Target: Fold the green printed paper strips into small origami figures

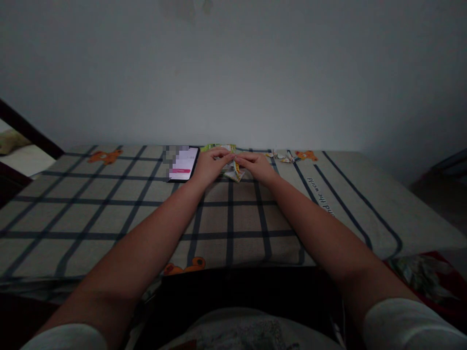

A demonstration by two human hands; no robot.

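Observation:
My left hand (211, 167) and my right hand (256, 166) meet near the far edge of the cloth-covered table. The fingertips of both pinch a small crumpled packet (234, 172), which is clear and printed in yellow and white. Behind my left hand lies a green and white wrapper (219, 147), partly hidden by the fingers. A phone (184, 164) with a lit screen rests face up just left of my left hand. Several small torn scraps (282, 156) lie to the right of my right hand.
A checked cloth (229, 214) with bear prints covers the table, which stands against a plain wall (233, 73). On the far left is a dark wooden frame (31, 129). Red and green fabric (426, 279) shows below the table at the right.

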